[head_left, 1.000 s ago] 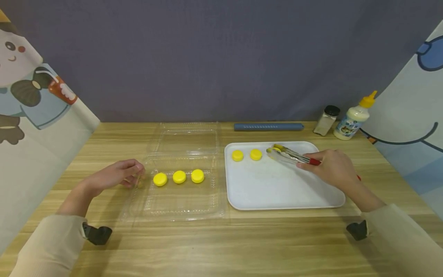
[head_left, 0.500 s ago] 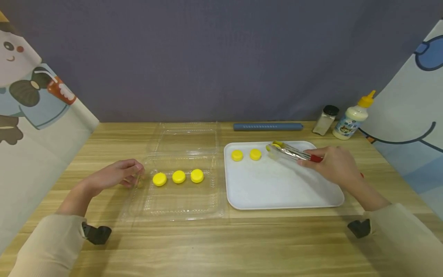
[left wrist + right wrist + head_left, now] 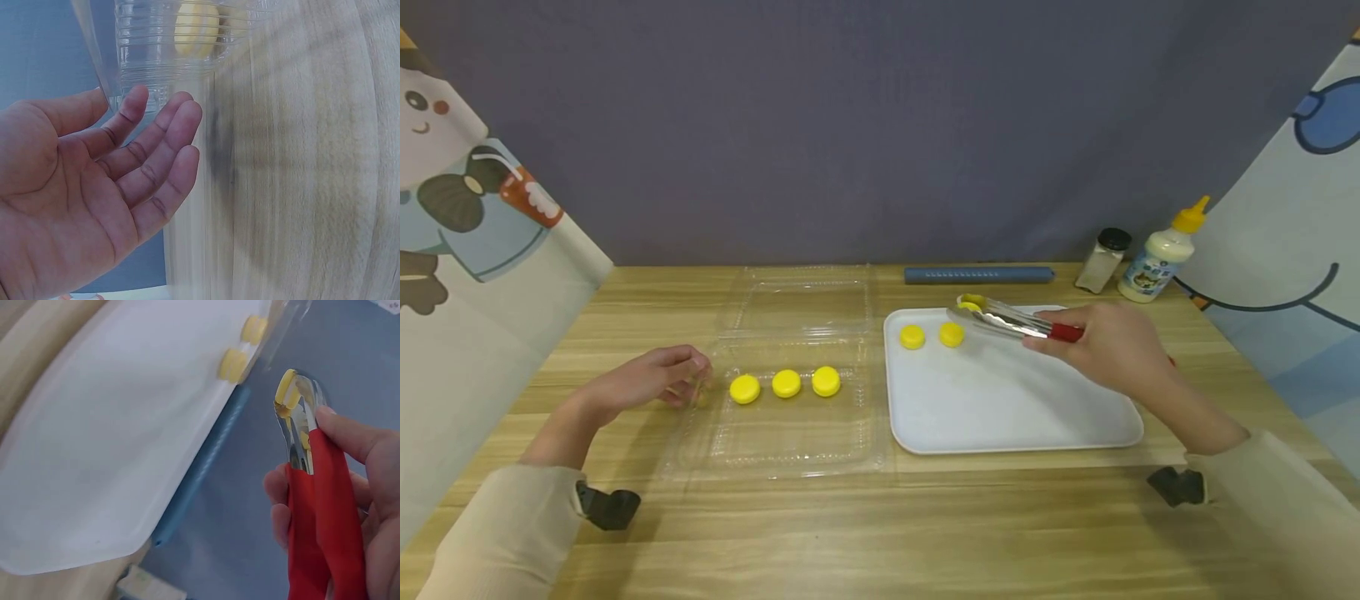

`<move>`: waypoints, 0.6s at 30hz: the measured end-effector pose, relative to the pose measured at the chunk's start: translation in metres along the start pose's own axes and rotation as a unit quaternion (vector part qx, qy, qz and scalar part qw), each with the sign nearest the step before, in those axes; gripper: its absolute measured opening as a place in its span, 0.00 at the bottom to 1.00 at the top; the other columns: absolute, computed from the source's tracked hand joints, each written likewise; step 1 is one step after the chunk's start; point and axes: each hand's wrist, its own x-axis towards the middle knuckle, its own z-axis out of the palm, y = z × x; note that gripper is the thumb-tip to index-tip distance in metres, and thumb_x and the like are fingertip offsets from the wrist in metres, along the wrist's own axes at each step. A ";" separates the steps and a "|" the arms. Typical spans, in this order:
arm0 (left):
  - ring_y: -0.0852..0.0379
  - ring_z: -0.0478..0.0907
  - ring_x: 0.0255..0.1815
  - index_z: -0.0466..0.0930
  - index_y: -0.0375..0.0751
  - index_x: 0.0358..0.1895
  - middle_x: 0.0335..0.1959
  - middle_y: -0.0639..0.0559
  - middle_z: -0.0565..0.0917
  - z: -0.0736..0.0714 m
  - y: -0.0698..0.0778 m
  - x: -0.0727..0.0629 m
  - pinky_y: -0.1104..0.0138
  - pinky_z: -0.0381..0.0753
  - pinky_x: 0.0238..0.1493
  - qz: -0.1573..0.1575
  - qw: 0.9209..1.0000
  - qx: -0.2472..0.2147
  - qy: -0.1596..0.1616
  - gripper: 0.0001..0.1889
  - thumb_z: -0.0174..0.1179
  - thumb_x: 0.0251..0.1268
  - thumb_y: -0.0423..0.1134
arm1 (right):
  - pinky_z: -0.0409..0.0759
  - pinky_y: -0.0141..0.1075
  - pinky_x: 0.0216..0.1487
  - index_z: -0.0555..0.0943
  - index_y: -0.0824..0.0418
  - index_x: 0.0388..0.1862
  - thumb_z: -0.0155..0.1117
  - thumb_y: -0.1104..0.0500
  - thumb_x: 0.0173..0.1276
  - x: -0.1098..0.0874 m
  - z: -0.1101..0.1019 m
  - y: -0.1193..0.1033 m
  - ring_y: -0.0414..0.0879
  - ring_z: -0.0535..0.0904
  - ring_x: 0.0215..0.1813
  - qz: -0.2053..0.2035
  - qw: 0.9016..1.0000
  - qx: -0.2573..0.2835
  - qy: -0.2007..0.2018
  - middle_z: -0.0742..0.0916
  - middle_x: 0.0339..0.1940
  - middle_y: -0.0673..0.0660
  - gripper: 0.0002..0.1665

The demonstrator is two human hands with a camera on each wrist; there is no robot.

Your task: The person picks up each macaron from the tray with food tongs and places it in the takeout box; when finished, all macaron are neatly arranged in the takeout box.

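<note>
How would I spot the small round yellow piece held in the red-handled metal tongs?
On the wooden table, find the white rectangular tray. Near its far right corner, a right hand holds red-handled metal tongs. The small round yellow piece is pinched in their tips; its two yellow neighbours lie on the tray.

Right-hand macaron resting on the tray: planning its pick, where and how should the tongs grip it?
Once free, the tongs would probably best come from the right and pinch the rim of the right-hand macaron: it lies flat and round, with bare tray on that side and the other macaron to its left.
</note>
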 end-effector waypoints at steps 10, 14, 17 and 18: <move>0.51 0.75 0.44 0.70 0.29 0.54 0.47 0.44 0.77 0.000 -0.001 0.000 0.55 0.79 0.52 -0.002 1.000 0.003 0.000 0.18 0.38 0.87 0.42 | 0.57 0.38 0.20 0.90 0.59 0.50 0.76 0.39 0.61 0.012 -0.011 -0.042 0.43 0.60 0.16 -0.040 0.999 0.016 -0.003 0.64 0.06 0.44 0.28; 0.51 0.75 0.45 0.70 0.29 0.54 0.47 0.43 0.77 0.000 -0.001 0.000 0.55 0.79 0.52 -0.001 1.000 0.004 0.001 0.18 0.38 0.87 0.43 | 0.57 0.37 0.21 0.89 0.57 0.52 0.75 0.39 0.63 0.016 -0.014 -0.061 0.42 0.59 0.16 -0.060 0.998 0.030 -0.010 0.64 0.06 0.43 0.27; 0.51 0.76 0.45 0.70 0.29 0.54 0.48 0.43 0.77 0.000 -0.001 0.000 0.53 0.79 0.54 -0.001 1.000 0.005 0.000 0.18 0.38 0.87 0.43 | 0.57 0.36 0.20 0.90 0.54 0.53 0.75 0.40 0.63 0.018 -0.014 -0.075 0.41 0.59 0.15 -0.073 0.997 0.035 -0.017 0.65 0.07 0.43 0.26; 0.51 0.76 0.45 0.70 0.29 0.54 0.48 0.43 0.77 0.000 -0.001 0.000 0.53 0.79 0.54 0.000 1.000 0.005 0.000 0.18 0.38 0.87 0.42 | 0.57 0.36 0.19 0.90 0.53 0.53 0.75 0.41 0.63 0.019 -0.014 -0.080 0.41 0.60 0.15 -0.078 0.996 0.039 -0.020 0.66 0.07 0.43 0.25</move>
